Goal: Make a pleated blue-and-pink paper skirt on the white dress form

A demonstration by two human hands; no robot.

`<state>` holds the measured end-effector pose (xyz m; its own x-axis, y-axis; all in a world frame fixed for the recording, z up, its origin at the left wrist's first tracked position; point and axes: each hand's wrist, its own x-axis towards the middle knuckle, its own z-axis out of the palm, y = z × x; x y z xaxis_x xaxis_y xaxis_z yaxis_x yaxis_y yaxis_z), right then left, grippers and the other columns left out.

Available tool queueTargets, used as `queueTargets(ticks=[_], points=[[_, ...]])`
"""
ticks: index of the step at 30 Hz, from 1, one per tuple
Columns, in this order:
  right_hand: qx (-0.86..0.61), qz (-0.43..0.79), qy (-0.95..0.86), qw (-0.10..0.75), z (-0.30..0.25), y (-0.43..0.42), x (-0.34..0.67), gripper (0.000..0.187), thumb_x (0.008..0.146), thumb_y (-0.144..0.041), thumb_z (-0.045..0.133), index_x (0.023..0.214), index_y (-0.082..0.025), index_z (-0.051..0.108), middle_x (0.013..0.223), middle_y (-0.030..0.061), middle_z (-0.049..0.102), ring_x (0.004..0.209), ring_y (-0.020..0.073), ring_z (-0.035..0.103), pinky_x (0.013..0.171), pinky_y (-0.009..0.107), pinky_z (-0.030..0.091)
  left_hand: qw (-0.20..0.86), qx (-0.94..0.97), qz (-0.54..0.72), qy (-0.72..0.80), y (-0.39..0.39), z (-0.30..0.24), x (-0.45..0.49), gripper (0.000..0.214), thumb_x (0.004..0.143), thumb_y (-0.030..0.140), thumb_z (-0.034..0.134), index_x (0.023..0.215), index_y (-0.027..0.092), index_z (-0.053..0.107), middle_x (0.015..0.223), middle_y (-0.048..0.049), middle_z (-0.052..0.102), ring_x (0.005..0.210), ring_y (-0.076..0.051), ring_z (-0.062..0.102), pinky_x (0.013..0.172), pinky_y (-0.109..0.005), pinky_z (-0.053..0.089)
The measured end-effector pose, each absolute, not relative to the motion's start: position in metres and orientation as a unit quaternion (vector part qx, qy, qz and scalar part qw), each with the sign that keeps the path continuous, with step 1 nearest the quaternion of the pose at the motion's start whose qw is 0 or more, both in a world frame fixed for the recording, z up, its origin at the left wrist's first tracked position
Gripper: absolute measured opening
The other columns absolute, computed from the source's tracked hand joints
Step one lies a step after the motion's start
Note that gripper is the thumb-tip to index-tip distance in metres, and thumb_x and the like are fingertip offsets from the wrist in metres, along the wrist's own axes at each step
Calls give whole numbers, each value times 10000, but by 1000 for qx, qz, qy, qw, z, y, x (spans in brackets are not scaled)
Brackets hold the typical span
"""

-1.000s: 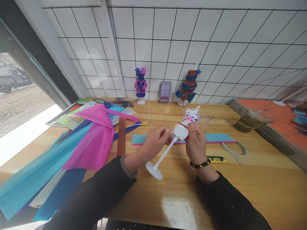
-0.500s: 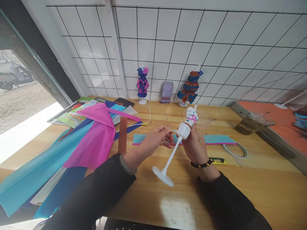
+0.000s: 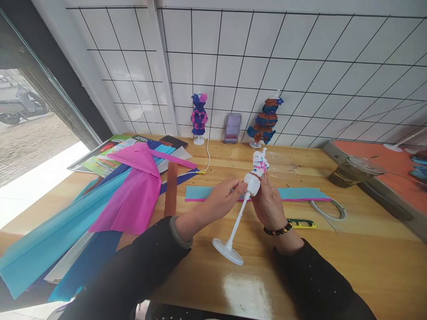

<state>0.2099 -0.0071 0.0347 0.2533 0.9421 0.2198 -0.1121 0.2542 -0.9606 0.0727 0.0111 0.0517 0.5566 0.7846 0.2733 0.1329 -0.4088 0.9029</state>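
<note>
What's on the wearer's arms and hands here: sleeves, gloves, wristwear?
Both hands are bare, with no gloves. The left hand comes out of a long black left sleeve, with a smooth grey-green bangle at the wrist. The right hand has a matching black right sleeve and a dark beaded bracelet with a few amber beads.
</note>
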Motion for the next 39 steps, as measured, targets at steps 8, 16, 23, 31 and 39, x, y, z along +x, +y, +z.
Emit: queueTargets(ticks=[8, 16, 23, 31, 39], points=[[-400, 502, -370, 671, 35, -5, 207, 332, 839, -520, 470, 794, -231, 627, 753, 17, 620, 649, 152, 548, 545, 282, 441, 533, 688, 403, 284, 16, 45, 72, 330, 874, 416, 428, 678, 162, 503, 710, 4, 489, 716, -117, 468, 705, -243, 394], [-390, 521, -356, 670, 39, -9, 207, 363, 806, -565, 506, 805, -220, 620, 735, -2, 624, 667, 141, 578, 597, 270, 477, 759, 479, 393, 199, 12, 41, 80, 345, 796, 432, 552, 626, 148, 455, 692, -24, 558, 682, -148, 611, 709, -299, 487], [-386, 535, -360, 660, 38, -6, 210, 382, 794, -596, 498, 861, -238, 616, 821, 5, 660, 778, 160, 620, 681, 290, 502, 757, 451, 402, 249, 9, 44, 83, 293, 807, 333, 512, 585, 163, 428, 649, -7, 568, 641, -133, 612, 730, -312, 491], [-413, 505, -402, 642, 29, -3, 217, 534, 752, -688, 460, 1000, -239, 608, 1049, 44, 663, 952, 190, 615, 710, 303, 510, 247, 782, 437, 370, 11, 51, 69, 273, 857, 298, 439, 639, 173, 545, 925, -80, 569, 856, -165, 554, 753, -289, 430], [-459, 468, -378, 654, 33, -5, 211, 296, 719, -452, 665, 840, -189, 606, 787, 8, 672, 706, 143, 621, 613, 264, 507, 173, 867, 330, 332, 13, 38, 70, 321, 914, 301, 301, 818, 156, 571, 974, -136, 567, 912, -216, 549, 748, -328, 422]])
